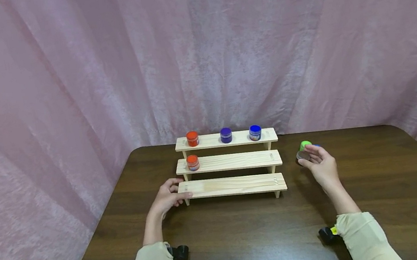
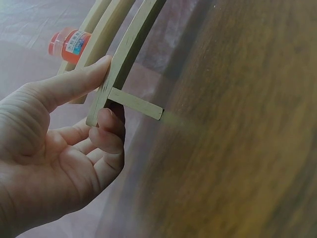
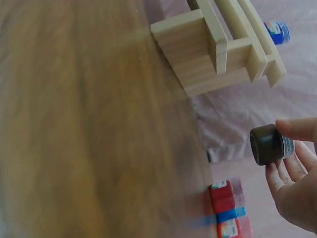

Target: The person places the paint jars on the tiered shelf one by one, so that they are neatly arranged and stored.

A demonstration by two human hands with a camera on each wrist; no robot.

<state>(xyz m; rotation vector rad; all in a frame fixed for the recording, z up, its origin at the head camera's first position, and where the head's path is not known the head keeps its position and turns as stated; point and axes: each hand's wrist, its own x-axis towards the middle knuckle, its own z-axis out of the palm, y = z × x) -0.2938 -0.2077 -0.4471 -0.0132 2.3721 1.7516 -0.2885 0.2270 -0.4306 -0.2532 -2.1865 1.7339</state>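
A three-step wooden display rack (image 1: 237,184) stands on the table. My left hand (image 1: 167,196) grips the left end of its lowest step, thumb on top and fingers curled underneath, as the left wrist view (image 2: 69,153) also shows. To the right of the rack, my right hand (image 1: 322,167) pinches a small dark paint jar (image 3: 267,144) between thumb and fingertips. A red paint jar (image 1: 193,163) sits at the left of the middle step. On the top step stand a red jar (image 1: 192,138), a purple jar (image 1: 226,135) and a blue jar (image 1: 255,132).
Something bright green (image 1: 305,144) shows just beyond the right fingers in the head view. In the right wrist view, red jars (image 3: 222,197) and a blue one (image 3: 231,214) stand together on the brown wooden table (image 1: 232,234). A pink curtain (image 1: 221,56) hangs behind.
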